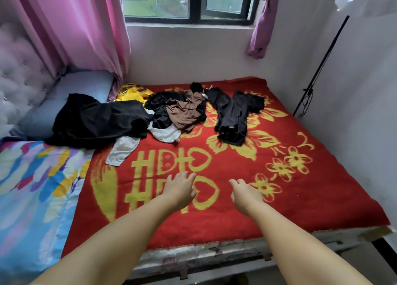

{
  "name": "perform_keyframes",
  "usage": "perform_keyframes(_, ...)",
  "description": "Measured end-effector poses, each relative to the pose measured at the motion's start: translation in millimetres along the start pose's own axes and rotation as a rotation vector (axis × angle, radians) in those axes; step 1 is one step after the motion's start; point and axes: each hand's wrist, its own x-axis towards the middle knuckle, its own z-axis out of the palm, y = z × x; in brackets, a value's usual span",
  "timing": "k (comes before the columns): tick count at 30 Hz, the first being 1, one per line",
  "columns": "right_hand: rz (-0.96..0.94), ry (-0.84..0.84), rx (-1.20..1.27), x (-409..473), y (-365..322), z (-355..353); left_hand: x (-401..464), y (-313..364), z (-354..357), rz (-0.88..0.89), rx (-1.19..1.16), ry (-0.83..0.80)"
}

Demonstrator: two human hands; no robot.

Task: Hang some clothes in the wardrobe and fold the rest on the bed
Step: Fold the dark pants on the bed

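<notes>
1. The clothes (171,110) lie in a loose, unsorted heap toward the far edge of the bed (279,198), under the window. None is folded, and no hanger or wardrobe shows in this view.
2. In the heap: a large black garment (94,119) at the far left, partly lying on the pillow; a yellow piece (131,93) behind it, near the curtain; a brown top (184,113) tangled over more black cloth in the middle; a white-grey piece (126,147) poking out beneath, toward the near side; dark trousers (234,115) lying somewhat apart at the right of the pile.
3. The left hand (178,190) and right hand (245,193) hover over the middle of the bed, both released, fingers loosely bent, holding nothing and touching no garment.
4. My judgement: this is the start of the task, the picking of a first piece. The next move calls for a longer reach toward the far edge; the white-grey piece or the trousers look easiest to lift free.
5. The brown top and the black cloth are intertwined, so pulling one may drag the other.
6. Around: a red blanket (300,209) with yellow flowers covers the bed; a coloured quilt (32,188) lies along the left edge; a blue-grey pillow (71,87) sits in the far left corner beside the tufted headboard (19,76); pink curtains (86,27) hang at the window (189,3); a thin black stand (318,70) leans by the right wall.
7. The near half of the blanket offers room for folding.
</notes>
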Motion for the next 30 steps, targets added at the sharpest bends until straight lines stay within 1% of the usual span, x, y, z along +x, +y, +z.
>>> perform_keyframes(4, 0.031, -0.046, 0.0, 60, 45, -4, 66, 13, 5, -0.014, -0.016, -0.038)
perform_keyframes(7, 0.004, -0.073, 0.009, 116, 83, -11, 123, 21, 10, -0.096, -0.021, -0.062)
perform_keyframes(10, -0.029, -0.119, 0.019, 169, 126, -12, 179, 44, 22, -0.16, -0.005, -0.097)
perform_keyframes(13, -0.049, -0.153, 0.028, 215, 159, -5, 226, 72, 40, -0.148, -0.042, -0.099)
perform_keyframes(17, -0.11, -0.207, 0.035, 294, 183, 25, 294, 97, 88, -0.151, -0.087, -0.15)
perform_keyframes(20, -0.133, -0.234, 0.041, 351, 194, 56, 344, 91, 132, -0.108, -0.052, -0.2)
perform_keyframes(22, -0.124, -0.217, 0.017, 392, 204, 70, 380, 79, 154, -0.052, -0.017, -0.169)
perform_keyframes(24, -0.118, -0.157, -0.035, 439, 214, 79, 422, 62, 173, -0.024, 0.033, -0.1)
perform_keyframes(25, -0.131, -0.118, -0.068, 461, 218, 86, 442, 54, 184, -0.035, 0.046, -0.067)
perform_keyframes(27, -0.175, -0.041, -0.106, 494, 221, 102, 469, 40, 211, -0.113, 0.034, -0.035)
perform_keyframes(29, -0.204, -0.022, -0.119, 522, 220, 124, 481, 36, 243, -0.164, -0.006, -0.044)
perform_keyframes(30, -0.203, -0.029, -0.123, 533, 219, 134, 481, 35, 256, -0.163, -0.009, -0.023)
